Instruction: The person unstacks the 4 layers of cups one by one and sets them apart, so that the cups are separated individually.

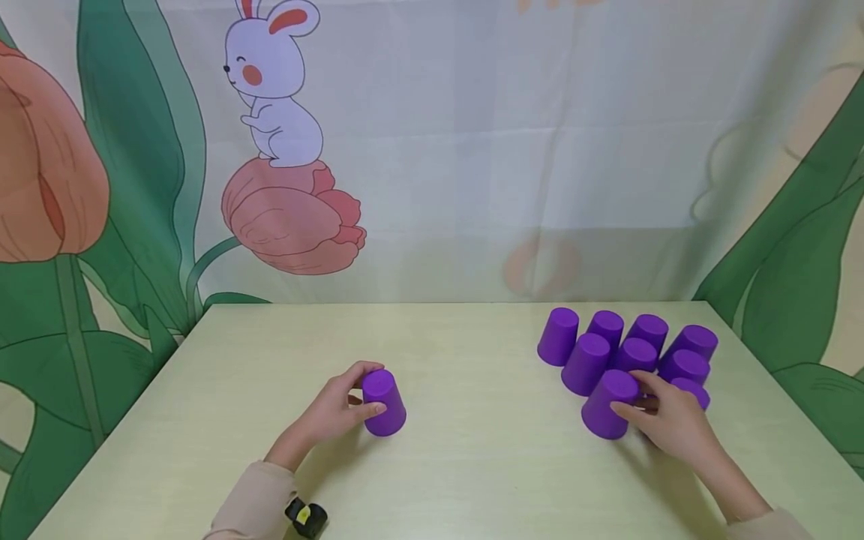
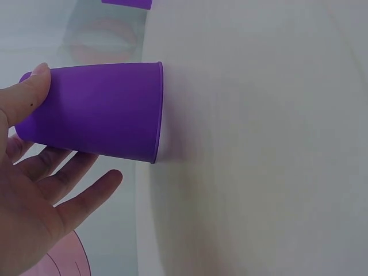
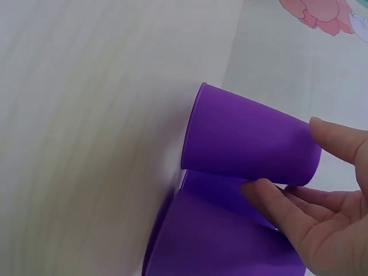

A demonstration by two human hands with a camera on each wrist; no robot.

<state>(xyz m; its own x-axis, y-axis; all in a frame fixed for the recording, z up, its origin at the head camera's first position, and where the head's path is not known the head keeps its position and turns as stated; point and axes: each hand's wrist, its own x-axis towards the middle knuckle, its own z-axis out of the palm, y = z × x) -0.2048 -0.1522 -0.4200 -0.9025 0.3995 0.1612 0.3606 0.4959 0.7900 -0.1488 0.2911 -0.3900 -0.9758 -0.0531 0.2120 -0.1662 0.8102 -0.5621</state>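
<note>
My left hand (image 1: 331,411) holds an upside-down purple cup (image 1: 386,411) near its narrow top, left of the middle of the table. In the left wrist view the thumb is on one side of that cup (image 2: 98,112) and fingers are on the other; whether its rim touches the table I cannot tell. On the right, my right hand (image 1: 678,421) pinches a second inverted purple cup (image 1: 603,414) between thumb and fingers, at the near left corner of a group. The right wrist view shows this cup (image 3: 247,135) beside other cups (image 3: 224,238). Right-hand fingers partly cover a cup (image 1: 693,391) behind them.
Several more inverted purple cups (image 1: 586,367) stand close together in rows at the table's right rear. A black object with a yellow mark (image 1: 307,517) is by the left sleeve. Behind the pale table (image 1: 472,465) hangs a printed cloth (image 1: 439,150).
</note>
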